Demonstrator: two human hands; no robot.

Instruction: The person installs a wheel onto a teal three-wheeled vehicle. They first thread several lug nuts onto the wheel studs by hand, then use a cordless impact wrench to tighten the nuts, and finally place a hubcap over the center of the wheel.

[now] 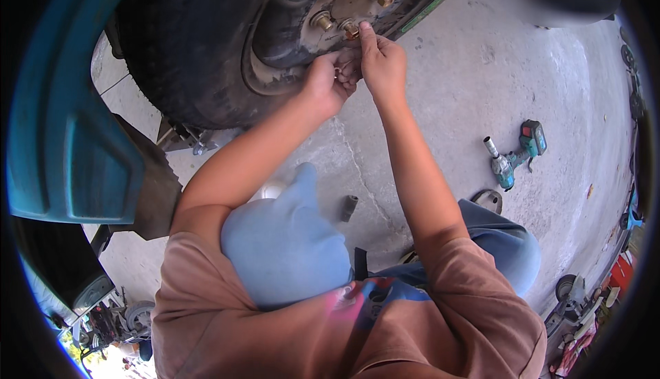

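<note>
A large black-tyred wheel (185, 49) stands at the upper left, with brass-coloured studs and nuts around its hub. My right hand (383, 63) reaches up to the lowest stud, its fingertips closed at a reddish-brown wheel nut (350, 30) there. Just below the rim, my left hand (330, 83) is curled with the palm turned up, close beside the right. A small shiny bit shows among its fingers, too little to name. Part of the left fingers is hidden behind the right hand.
On the concrete floor to the right lies a teal cordless impact wrench (515, 158) with a socket. A dark loose socket (349, 207) is between my knees, and a round metal disc (488, 200) by my right knee. Teal bodywork (69, 138) rises on the left.
</note>
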